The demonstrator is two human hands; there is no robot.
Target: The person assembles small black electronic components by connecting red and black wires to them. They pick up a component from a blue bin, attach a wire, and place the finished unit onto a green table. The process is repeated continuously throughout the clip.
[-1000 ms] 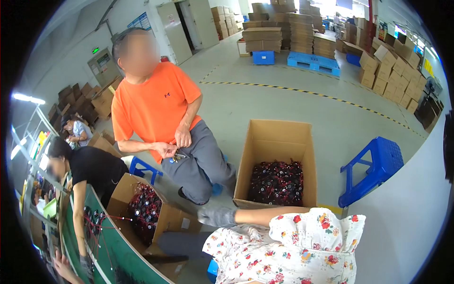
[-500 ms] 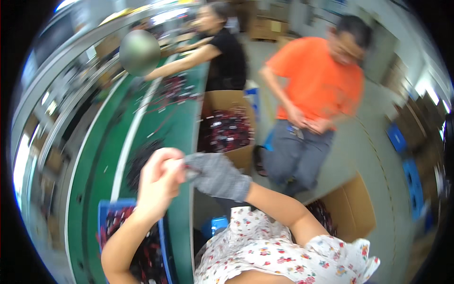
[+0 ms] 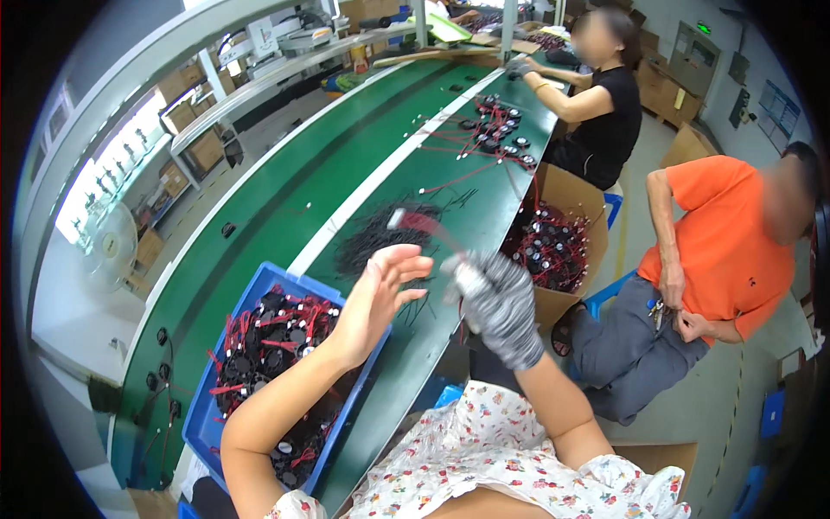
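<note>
Between pinched right fingers (image 3: 484, 278), red wires (image 3: 437, 228).

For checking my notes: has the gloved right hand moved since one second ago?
Yes: toward the green bench. Earlier, the right hand was well away from it; now it appears over the bench's edge.

the left hand (image 3: 367, 303), bare, points toward one o'clock, fingers (image 3: 399, 252) loosely parted, elbow (image 3: 246, 432) bent at seven; the right hand (image 3: 500, 311), grey-gloved, aims toward eleven, pinching, its forearm (image 3: 564, 405) slanting from five.
</note>
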